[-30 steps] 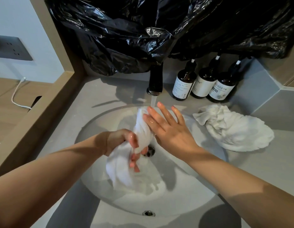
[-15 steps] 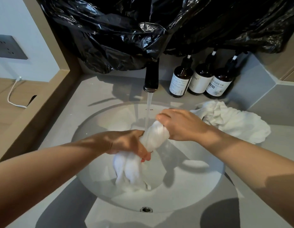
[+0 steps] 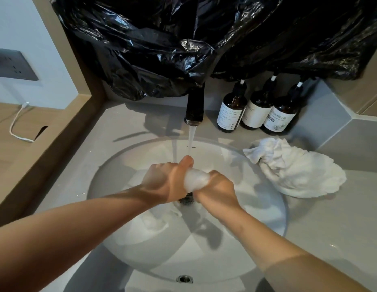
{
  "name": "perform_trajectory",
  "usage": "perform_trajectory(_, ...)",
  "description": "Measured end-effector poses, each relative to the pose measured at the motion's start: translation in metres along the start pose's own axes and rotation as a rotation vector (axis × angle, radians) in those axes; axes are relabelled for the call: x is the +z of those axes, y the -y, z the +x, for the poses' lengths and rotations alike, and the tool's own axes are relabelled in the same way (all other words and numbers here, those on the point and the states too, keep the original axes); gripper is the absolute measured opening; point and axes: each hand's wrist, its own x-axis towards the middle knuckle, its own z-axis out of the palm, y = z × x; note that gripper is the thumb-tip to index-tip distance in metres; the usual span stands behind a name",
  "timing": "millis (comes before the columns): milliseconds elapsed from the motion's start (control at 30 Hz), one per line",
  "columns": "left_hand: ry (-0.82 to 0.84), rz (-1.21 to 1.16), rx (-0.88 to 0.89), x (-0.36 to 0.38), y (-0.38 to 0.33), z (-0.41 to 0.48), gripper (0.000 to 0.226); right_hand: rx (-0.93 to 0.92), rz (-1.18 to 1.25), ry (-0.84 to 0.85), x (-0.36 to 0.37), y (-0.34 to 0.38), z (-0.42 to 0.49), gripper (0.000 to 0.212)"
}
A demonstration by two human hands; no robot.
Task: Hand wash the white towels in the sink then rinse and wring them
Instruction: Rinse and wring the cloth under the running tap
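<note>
Far left on the wall you've got a grey socket (image 3: pixel 14 65), with a white cable (image 3: pixel 16 127) lying on the wood surface below it. A wooden ledge (image 3: pixel 63 131) runs between that and the grey desk (image 3: pixel 331 224). Up top, a big crumpled black bag (image 3: pixel 162 49) hangs over the back of the desk and hides the top of the tap (image 3: pixel 195 108).

Then the sink (image 3: pixel 111 178), a round white bowl set in the desk, with the overflow hole (image 3: pixel 184 279) at the near rim. Your left grip (image 3: pixel 168 182) is over the middle of it, fingers curled tight round one end of the towel (image 3: pixel 195 179), thumb pointing up toward the tap. The water (image 3: pixel 191 142) is running and lands right on that thumb. The towel is bunched into a fat wet roll between your two grips, right above the drain (image 3: pixel 186 200). What looks like its loose end (image 3: pixel 156 220) trails down into the bowl under your left wrist. Your right grip (image 3: pixel 217 190) is clamped round the other end of the roll. It's too blurry to tell if the two grips touch.

Further right, three brown bottles (image 3: pixel 257 112) with white labels stand in a row at the back of the desk, just beside the tap. In front of them the other towel (image 3: pixel 295 173) sits in a crumpled heap on the desk, its left edge right at the sink rim.
</note>
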Motion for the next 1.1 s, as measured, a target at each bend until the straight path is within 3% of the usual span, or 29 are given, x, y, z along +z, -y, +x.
perform_trajectory(133,-0.197,-0.041,-0.055,0.008,-0.003,-0.002,0.054,-0.059,0.057,-0.017,-0.009,0.005,0.002,0.023)
perform_trajectory(233,-0.241,-0.255,-0.157,0.010,-0.001,-0.004,0.057,-0.049,0.049,0.001,-0.023,0.015,0.006,0.022)
perform_trajectory(333,-0.154,-0.678,-0.190,0.015,0.017,-0.011,0.060,0.032,0.153,0.031,-0.033,0.019,0.010,0.024)
perform_trajectory(433,-0.037,-0.959,-0.198,0.025,0.025,-0.026,0.072,0.065,0.284,0.017,-0.044,0.022,0.011,0.024)
perform_trajectory(500,-0.041,-1.151,-0.264,0.034,0.024,-0.027,0.082,0.075,0.399,0.037,-0.049,0.026,0.009,0.018)
perform_trajectory(600,-0.088,-1.307,-0.305,0.031,0.024,-0.016,0.089,0.087,0.567,0.129,-0.055,0.031,0.003,0.010)
perform_trajectory(700,0.001,-1.380,-0.252,0.021,0.029,-0.010,0.083,0.083,0.724,0.208,-0.064,0.027,-0.006,0.005)
perform_trajectory(800,0.196,-1.425,-0.174,0.013,0.033,-0.011,0.068,0.078,0.848,0.216,-0.066,0.017,-0.014,0.034)
perform_trajectory(867,0.314,-1.413,-0.171,0.008,0.036,-0.010,0.067,-0.003,0.917,0.156,-0.062,0.011,-0.016,0.064)
perform_trajectory(900,0.367,-1.399,-0.183,0.007,0.037,-0.011,0.069,-0.081,0.959,0.092,-0.058,0.008,-0.018,0.068)
perform_trajectory(1000,0.558,-1.379,-0.306,0.002,0.038,-0.013,0.070,-0.382,0.951,-0.080,-0.046,0.004,-0.021,0.030)
perform_trajectory(1033,0.635,-1.391,-0.336,0.000,0.037,-0.014,0.066,-0.481,0.854,-0.082,-0.041,0.002,-0.020,0.025)
perform_trajectory(1100,0.743,-1.465,-0.358,-0.004,0.033,-0.015,0.065,-0.688,0.347,-0.064,-0.036,-0.008,-0.013,0.036)
